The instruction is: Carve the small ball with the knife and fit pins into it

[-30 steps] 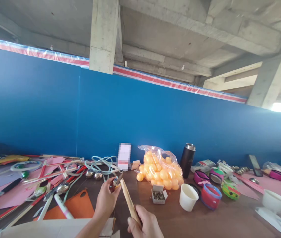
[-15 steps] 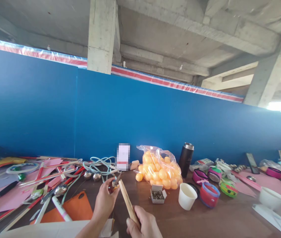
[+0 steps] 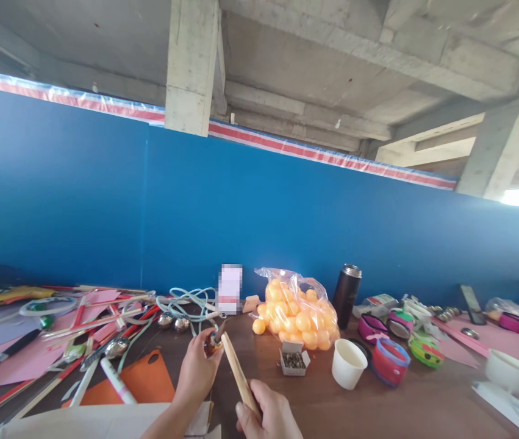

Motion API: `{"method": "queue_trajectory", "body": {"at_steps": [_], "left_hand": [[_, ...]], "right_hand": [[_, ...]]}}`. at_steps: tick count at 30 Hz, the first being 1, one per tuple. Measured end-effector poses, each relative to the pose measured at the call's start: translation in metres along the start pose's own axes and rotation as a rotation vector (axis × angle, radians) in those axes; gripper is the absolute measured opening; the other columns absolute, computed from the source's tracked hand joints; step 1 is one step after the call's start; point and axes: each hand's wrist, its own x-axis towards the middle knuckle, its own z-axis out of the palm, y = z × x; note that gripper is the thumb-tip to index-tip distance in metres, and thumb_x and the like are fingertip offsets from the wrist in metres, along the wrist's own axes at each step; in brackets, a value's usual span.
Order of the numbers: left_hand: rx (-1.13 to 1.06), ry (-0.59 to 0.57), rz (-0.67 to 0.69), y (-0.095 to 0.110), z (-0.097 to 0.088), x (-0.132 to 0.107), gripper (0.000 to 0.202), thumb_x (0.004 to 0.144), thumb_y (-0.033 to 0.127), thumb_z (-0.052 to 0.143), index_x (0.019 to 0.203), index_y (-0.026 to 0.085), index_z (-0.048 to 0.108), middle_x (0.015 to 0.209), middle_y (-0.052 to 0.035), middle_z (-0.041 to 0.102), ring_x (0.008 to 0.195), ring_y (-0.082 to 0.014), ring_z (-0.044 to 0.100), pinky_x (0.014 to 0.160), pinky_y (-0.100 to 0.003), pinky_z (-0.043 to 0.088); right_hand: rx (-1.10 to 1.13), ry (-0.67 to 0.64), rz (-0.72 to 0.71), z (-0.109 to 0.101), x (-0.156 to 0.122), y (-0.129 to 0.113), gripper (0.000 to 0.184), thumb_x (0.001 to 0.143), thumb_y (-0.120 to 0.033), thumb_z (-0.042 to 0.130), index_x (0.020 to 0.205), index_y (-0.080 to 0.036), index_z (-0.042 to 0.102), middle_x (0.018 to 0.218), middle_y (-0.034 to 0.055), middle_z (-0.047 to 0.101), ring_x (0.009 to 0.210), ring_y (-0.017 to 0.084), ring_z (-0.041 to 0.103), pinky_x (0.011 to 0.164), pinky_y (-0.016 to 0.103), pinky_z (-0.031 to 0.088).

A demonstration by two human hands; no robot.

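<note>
Compared with the picture 0.5 s ago, the whole view sits slightly farther right in the frame, while both hands keep the same grips and the things on the worktop [image 3: 378, 411] lie as they did. At lower centre, the left hand [image 3: 199, 369] has its fingers curled closely around a small tool [image 3: 219, 335] with a dark metal tip; it may be pliers, though the fingers cover much of it. To its right at the bottom edge, the right hand [image 3: 271, 411] has its fingers wrapped around the lower end of a wooden stick [image 3: 238, 372], leaving no visible gap. The stick slants up and left through lower centre, its upper end just beside the tool's tip; whether these 2 touch, I cannot tell.
</note>
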Motion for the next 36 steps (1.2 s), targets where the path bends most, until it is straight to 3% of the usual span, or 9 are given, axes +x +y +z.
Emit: {"method": "queue_trajectory", "body": {"at_steps": [11,36], "left_hand": [[0.014,-0.006,0.001,-0.002,0.001,0.002,0.039,0.065,0.028,0.052,0.103,0.016,0.056,0.089,-0.0049,0.061,0.074,-0.0167,0.061,0.074,-0.028,0.047],[0.04,-0.071,0.032,0.002,0.001,-0.001,0.031,0.067,0.023,0.053,0.097,0.019,0.059,0.086,-0.0042,0.063,0.079,-0.0188,0.06,0.075,-0.029,0.043]], "right_hand": [[-0.022,-0.021,-0.009,0.001,0.0,0.002,0.022,0.079,-0.032,0.045,0.088,-0.017,0.056,0.063,0.0046,0.069,0.057,0.017,0.063,0.053,0.02,0.042],[-0.048,-0.028,0.005,0.01,0.0,0.014,0.026,0.079,-0.041,0.046,0.09,-0.02,0.058,0.063,0.0032,0.068,0.059,0.017,0.063,0.051,0.019,0.041]]}}
